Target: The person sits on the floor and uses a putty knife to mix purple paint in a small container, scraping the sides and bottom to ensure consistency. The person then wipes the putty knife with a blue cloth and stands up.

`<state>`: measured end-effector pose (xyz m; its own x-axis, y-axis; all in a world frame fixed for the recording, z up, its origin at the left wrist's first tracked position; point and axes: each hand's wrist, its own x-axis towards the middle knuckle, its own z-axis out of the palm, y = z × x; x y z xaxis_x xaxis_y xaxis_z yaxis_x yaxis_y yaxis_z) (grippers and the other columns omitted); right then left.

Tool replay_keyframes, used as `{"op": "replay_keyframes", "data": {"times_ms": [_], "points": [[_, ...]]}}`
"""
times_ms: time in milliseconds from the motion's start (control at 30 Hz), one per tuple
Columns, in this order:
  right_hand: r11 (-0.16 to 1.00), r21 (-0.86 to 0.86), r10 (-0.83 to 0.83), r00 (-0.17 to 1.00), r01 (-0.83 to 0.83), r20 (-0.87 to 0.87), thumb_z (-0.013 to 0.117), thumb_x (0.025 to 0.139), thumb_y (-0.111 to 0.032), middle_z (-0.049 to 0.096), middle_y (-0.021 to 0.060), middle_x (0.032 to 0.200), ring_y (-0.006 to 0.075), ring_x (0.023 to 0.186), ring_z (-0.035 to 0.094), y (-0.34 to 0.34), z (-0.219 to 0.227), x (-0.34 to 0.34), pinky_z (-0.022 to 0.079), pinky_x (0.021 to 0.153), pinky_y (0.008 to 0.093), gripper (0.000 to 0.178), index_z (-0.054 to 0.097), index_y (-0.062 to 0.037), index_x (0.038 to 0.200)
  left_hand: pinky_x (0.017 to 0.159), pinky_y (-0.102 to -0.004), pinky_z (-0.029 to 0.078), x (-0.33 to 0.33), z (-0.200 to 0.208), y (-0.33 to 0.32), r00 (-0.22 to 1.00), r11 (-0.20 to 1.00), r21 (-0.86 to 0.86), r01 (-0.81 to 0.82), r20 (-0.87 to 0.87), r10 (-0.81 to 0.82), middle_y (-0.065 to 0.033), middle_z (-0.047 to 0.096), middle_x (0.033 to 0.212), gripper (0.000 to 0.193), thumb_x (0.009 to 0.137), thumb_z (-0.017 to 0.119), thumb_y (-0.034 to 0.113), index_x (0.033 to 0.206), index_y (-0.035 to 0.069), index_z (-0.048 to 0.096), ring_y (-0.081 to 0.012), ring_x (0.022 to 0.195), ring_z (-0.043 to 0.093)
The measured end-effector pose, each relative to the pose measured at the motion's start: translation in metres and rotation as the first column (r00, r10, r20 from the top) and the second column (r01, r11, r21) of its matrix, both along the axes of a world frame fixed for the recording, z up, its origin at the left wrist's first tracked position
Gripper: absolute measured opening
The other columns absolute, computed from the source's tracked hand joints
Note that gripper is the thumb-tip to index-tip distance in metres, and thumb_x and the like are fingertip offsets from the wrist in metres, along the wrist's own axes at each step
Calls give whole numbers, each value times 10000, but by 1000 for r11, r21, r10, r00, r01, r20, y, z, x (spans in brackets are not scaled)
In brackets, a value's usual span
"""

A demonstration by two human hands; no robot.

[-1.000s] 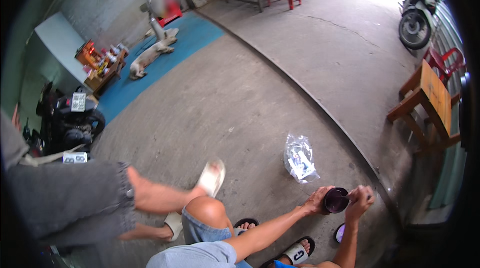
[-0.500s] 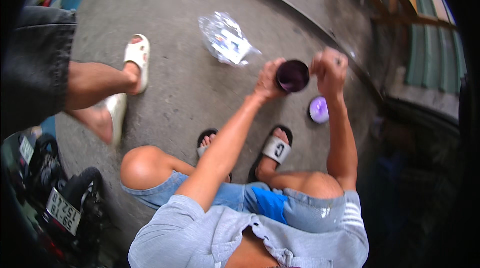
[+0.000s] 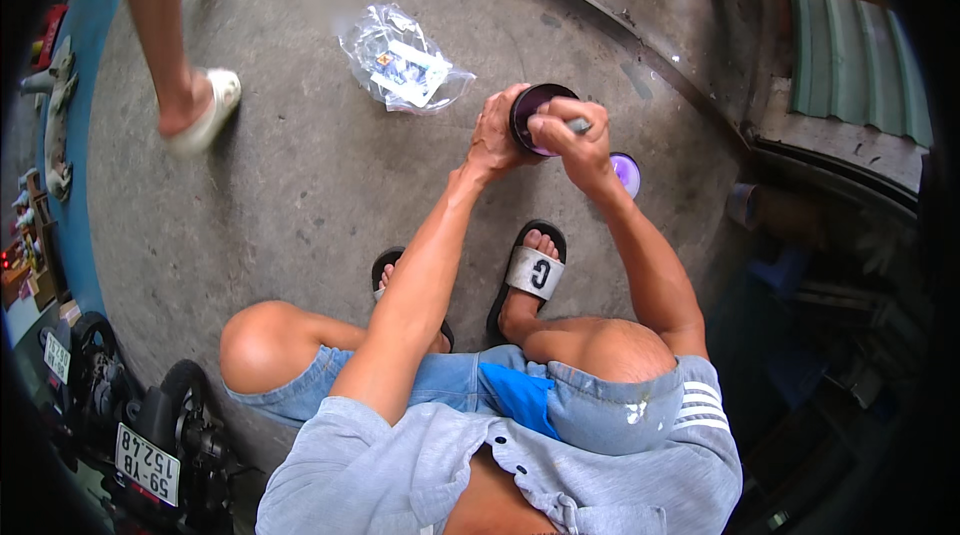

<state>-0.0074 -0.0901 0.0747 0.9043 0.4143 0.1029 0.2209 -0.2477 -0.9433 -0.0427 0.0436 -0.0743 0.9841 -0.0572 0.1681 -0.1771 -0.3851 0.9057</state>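
Note:
My left hand (image 3: pixel 490 140) is wrapped round the side of a dark round cup-like container (image 3: pixel 543 95) with a purple inside. Its mouth faces up toward me. Across the mouth lies my right hand (image 3: pixel 580 143), fingers curled round a short grey stick-like tool (image 3: pixel 578 125). One end of the tool shows above the fist; the other end is hidden, so I cannot tell whether it touches the container's inside. Just beyond my right wrist, a round purple lid-like piece (image 3: pixel 626 175) rests on the concrete floor, partly covered by the wrist.
A clear plastic bag with a printed card (image 3: pixel 408 73) lies on the floor ahead. Another person's leg in a cream clog (image 3: pixel 212 115) stands at the far left. Motorbikes (image 3: pixel 165 425) are at the lower left. A metal floor track (image 3: pixel 600 20) runs toward the green corrugated panel (image 3: pixel 850 65).
My right hand has come left from beside the container to its mouth, and the grey tool now shows in it. The other person has stepped away toward the upper left.

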Motion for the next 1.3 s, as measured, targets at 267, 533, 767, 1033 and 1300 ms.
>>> {"op": "replay_keyframes", "data": {"times_ms": [267, 533, 767, 1033, 1300], "points": [[746, 534, -375, 914, 397, -155, 621, 835, -56, 517, -3, 571, 98, 466, 455, 11, -8, 35, 389, 462, 272, 250, 545, -70, 597, 1050, -464, 428, 4, 2, -17, 987, 999, -33, 5, 160, 0, -141, 545, 1307, 999, 513, 934, 222, 1373, 106, 438, -373, 1233, 504], [841, 537, 119, 947, 64, -299, 632, 839, -119, 502, 62, 529, 166, 516, 555, -55, 38, 51, 477, 557, 301, 268, 546, -20, 605, 1126, -432, 381, 24, 32, 23, 973, 977, 3, 213, -88, -212, -159, 480, 1405, 1124, 485, 945, 210, 1457, 73, 398, -339, 1313, 448], [827, 420, -396, 917, 374, -39, 602, 857, -49, 484, 57, 591, 147, 532, 477, 36, 16, 19, 451, 583, 313, 256, 480, -18, 634, 1109, -446, 401, -27, 8, -22, 986, 982, -94, -161, 17, 163, -214, 469, 1403, 992, 614, 907, 232, 1426, 8, 384, -375, 1300, 483], [915, 389, 246, 914, -109, -322, 602, 807, -53, 570, 43, 600, 111, 512, 538, -25, 24, 57, 430, 474, 265, 217, 540, -18, 602, 1012, -423, 479, -11, 7, -23, 979, 977, -79, -199, 34, 202, -162, 570, 1292, 957, 565, 931, 215, 1367, 76, 428, -354, 1200, 565], [970, 244, 39, 988, -2, -148, 662, 771, -49, 559, 60, 582, 115, 505, 526, -21, 11, 20, 423, 470, 260, 193, 563, -18, 609, 1000, -453, 485, -8, 8, -9, 996, 988, -133, -80, -39, 75, -179, 586, 1281, 993, 537, 945, 212, 1372, 74, 424, -383, 1202, 562]]}}
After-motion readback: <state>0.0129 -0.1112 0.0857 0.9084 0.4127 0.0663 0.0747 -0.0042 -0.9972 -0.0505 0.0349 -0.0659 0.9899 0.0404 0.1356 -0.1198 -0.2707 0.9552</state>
